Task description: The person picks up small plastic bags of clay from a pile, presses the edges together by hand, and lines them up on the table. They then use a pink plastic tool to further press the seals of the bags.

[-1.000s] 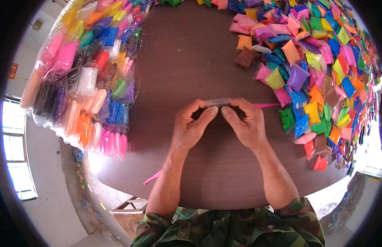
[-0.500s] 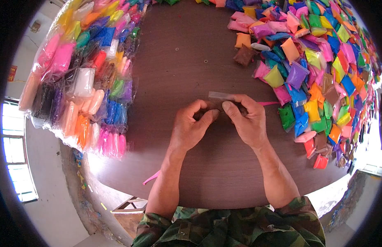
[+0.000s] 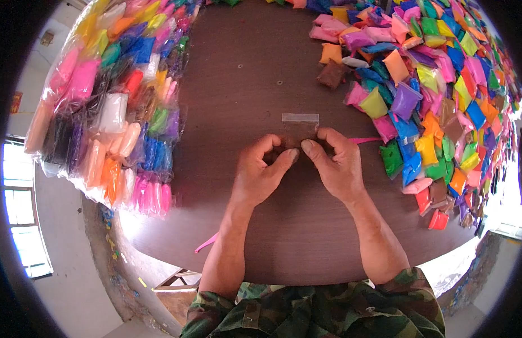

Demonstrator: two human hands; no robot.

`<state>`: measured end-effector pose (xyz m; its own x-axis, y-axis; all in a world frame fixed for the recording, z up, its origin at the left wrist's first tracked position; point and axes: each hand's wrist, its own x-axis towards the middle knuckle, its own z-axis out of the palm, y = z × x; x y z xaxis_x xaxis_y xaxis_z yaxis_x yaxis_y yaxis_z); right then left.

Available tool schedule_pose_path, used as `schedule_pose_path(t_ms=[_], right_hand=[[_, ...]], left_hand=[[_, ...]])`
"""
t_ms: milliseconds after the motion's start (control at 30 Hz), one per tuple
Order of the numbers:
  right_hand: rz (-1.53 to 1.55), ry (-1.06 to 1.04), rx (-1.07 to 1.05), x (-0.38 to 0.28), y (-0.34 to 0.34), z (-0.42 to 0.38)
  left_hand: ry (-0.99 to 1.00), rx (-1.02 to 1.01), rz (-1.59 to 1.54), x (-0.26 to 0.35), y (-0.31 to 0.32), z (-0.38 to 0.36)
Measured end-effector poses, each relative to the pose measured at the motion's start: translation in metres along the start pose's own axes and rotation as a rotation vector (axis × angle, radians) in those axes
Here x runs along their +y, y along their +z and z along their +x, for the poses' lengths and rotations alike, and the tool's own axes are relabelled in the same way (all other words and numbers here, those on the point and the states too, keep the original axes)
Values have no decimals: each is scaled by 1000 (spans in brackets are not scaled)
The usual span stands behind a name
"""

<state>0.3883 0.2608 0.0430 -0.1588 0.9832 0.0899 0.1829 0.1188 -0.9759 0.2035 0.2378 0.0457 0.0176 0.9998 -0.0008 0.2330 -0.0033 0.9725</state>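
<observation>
Both thumbs pinch the small clear bag (image 3: 300, 128) at its lower edge, left hand (image 3: 260, 173) and right hand (image 3: 336, 169) closed on it together. A second ago it lay edge-on between my fingertips; now it stands flat above the brown table (image 3: 244, 90), brown filling showing, so the pressing looks nearly finished. Beyond lie the loose coloured packets (image 3: 430, 84).

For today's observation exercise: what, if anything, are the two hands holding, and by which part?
Both the left hand and right hand pinch a small clear plastic bag of brown material by its lower edge.
</observation>
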Motion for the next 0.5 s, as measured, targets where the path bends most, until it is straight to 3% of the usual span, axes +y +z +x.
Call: schedule_pose_path(t_ms=[300, 400, 500], right_hand=[[-22, -77, 2, 6, 5, 0], [-41, -86, 10, 10, 3, 0], [-39, -62, -6, 8, 3, 0]], left_hand=[[-85, 18, -73, -2, -3, 0], [81, 30, -69, -2, 4, 3], [-35, 43, -66, 3, 4, 1]])
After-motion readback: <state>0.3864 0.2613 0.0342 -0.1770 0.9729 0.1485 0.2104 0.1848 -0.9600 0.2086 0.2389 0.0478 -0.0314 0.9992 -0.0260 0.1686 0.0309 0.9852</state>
